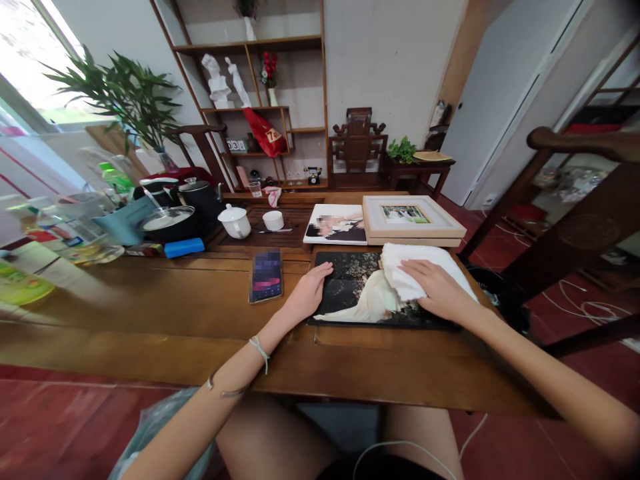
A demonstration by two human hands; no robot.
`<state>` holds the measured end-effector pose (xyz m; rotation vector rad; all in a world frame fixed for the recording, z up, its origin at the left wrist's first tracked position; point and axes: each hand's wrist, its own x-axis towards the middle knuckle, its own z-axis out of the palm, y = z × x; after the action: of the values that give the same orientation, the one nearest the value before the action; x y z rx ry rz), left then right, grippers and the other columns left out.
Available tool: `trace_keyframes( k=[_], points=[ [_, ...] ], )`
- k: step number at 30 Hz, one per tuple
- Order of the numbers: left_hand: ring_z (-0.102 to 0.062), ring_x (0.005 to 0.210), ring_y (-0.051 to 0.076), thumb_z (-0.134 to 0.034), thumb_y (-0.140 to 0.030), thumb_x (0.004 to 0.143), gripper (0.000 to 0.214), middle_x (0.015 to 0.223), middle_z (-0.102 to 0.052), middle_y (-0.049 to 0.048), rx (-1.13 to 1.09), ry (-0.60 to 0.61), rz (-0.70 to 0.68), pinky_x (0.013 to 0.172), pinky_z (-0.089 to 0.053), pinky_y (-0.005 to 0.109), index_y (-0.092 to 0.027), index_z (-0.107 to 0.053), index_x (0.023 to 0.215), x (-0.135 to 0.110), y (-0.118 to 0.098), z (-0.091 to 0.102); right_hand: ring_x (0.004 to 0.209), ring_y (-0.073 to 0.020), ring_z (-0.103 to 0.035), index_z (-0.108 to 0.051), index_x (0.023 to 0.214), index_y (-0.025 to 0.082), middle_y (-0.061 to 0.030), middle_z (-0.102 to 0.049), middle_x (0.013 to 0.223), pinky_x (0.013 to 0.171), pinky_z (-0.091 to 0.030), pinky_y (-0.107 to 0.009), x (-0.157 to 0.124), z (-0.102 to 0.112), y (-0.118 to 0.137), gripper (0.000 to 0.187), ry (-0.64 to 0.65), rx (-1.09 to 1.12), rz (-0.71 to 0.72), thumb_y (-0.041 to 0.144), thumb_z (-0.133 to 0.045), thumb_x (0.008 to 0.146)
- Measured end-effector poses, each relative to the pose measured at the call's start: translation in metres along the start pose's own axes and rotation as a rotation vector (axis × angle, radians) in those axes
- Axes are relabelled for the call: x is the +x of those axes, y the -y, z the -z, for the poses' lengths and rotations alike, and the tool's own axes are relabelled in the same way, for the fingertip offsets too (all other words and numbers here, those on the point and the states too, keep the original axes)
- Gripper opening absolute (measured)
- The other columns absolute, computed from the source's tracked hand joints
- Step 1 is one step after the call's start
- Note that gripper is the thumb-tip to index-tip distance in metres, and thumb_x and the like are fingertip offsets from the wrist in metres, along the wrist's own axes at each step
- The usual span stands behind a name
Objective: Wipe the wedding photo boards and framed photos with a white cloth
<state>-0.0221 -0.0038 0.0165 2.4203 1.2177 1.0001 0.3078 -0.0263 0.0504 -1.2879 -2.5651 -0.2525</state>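
A dark photo panel (345, 280) with a pale gown pictured on it lies flat on the wooden table, close to its front edge. My left hand (311, 288) rests on the panel's left edge, fingers stretched out and holding nothing. Over the panel's right part, my right hand (434, 283) presses a folded white cloth (400, 257), which hides that part of the picture. Just left of my left hand, a phone (266, 275) lies with its screen lit.
Behind the panel are a photo book (336, 227) and stacked light wooden frames (373, 210). To the left stand a white lidded cup (234, 221), a dark kettle (203, 200), a blue box (185, 247) and several bottles. A wooden chair (565, 220) is at right.
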Motion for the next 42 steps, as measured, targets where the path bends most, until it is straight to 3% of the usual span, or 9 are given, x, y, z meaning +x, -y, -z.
trace_keyframes(
  k=[6, 12, 19, 26, 31, 36, 42],
  points=[
    [-0.052, 0.127, 0.023, -0.034, -0.012, 0.092, 0.037, 0.133, -0.058, 0.0130, -0.009, -0.011, -0.002, 0.110, -0.041, 0.046, -0.014, -0.062, 0.117, 0.000, 0.001, -0.001, 0.121, -0.0335, -0.049, -0.053, 0.127, 0.003, -0.0212, -0.056, 0.131, 0.100, -0.039, -0.048, 0.037, -0.011, -0.026, 0.058, -0.003, -0.057, -0.013, 0.013, -0.049, 0.069],
    [-0.052, 0.127, 0.022, -0.034, -0.011, 0.092, 0.037, 0.133, -0.058, 0.0131, 0.001, -0.004, 0.001, 0.110, -0.041, 0.046, -0.013, -0.061, 0.118, 0.000, 0.001, 0.000, 0.120, -0.0319, -0.050, -0.054, 0.126, 0.005, -0.0188, -0.057, 0.130, 0.101, -0.039, -0.046, 0.035, -0.013, -0.025, 0.058, -0.023, -0.080, -0.026, 0.011, -0.048, 0.069],
    [-0.052, 0.127, 0.023, -0.034, -0.011, 0.092, 0.037, 0.133, -0.058, 0.0151, 0.011, -0.005, -0.006, 0.110, -0.041, 0.046, -0.011, -0.061, 0.118, 0.000, 0.001, -0.001, 0.126, -0.0329, -0.044, -0.051, 0.130, 0.008, -0.0191, -0.053, 0.135, 0.103, -0.038, -0.051, -0.015, -0.001, 0.004, 0.068, -0.034, -0.032, -0.007, 0.008, -0.047, 0.062],
    [-0.051, 0.127, 0.023, -0.034, -0.011, 0.091, 0.038, 0.132, -0.059, 0.0133, 0.006, -0.014, -0.003, 0.110, -0.041, 0.046, -0.013, -0.061, 0.118, 0.000, 0.001, -0.002, 0.136, -0.0329, -0.034, -0.035, 0.142, 0.014, -0.0164, -0.043, 0.145, 0.108, -0.032, -0.055, -0.081, 0.016, 0.050, 0.087, -0.039, -0.047, 0.038, 0.005, -0.047, 0.056],
    [-0.051, 0.128, 0.024, -0.032, -0.011, 0.091, 0.039, 0.131, -0.059, 0.0163, 0.014, 0.000, -0.011, 0.110, -0.041, 0.047, -0.009, -0.061, 0.117, 0.001, 0.000, -0.001, 0.139, -0.0341, -0.028, -0.028, 0.146, 0.014, -0.0157, -0.037, 0.150, 0.109, -0.031, -0.057, -0.100, 0.020, 0.067, 0.097, -0.041, -0.067, 0.065, 0.005, -0.048, 0.052],
    [-0.052, 0.127, 0.023, -0.034, -0.011, 0.091, 0.038, 0.131, -0.059, 0.0142, 0.018, -0.008, -0.017, 0.109, -0.042, 0.047, -0.012, -0.062, 0.117, 0.001, 0.001, -0.001, 0.136, -0.0319, -0.034, -0.038, 0.141, 0.015, -0.0141, -0.044, 0.145, 0.106, -0.035, -0.053, -0.086, 0.020, 0.055, 0.086, -0.043, -0.027, 0.066, 0.004, -0.047, 0.057],
    [-0.052, 0.126, 0.024, -0.034, -0.011, 0.091, 0.038, 0.131, -0.059, 0.0162, -0.001, -0.004, -0.011, 0.110, -0.041, 0.046, -0.010, -0.062, 0.117, 0.001, 0.001, 0.000, 0.127, -0.0320, -0.044, -0.051, 0.131, 0.009, -0.0175, -0.051, 0.137, 0.102, -0.039, -0.050, -0.039, 0.007, 0.016, 0.071, -0.048, 0.027, 0.028, 0.007, -0.047, 0.060]
  ],
)
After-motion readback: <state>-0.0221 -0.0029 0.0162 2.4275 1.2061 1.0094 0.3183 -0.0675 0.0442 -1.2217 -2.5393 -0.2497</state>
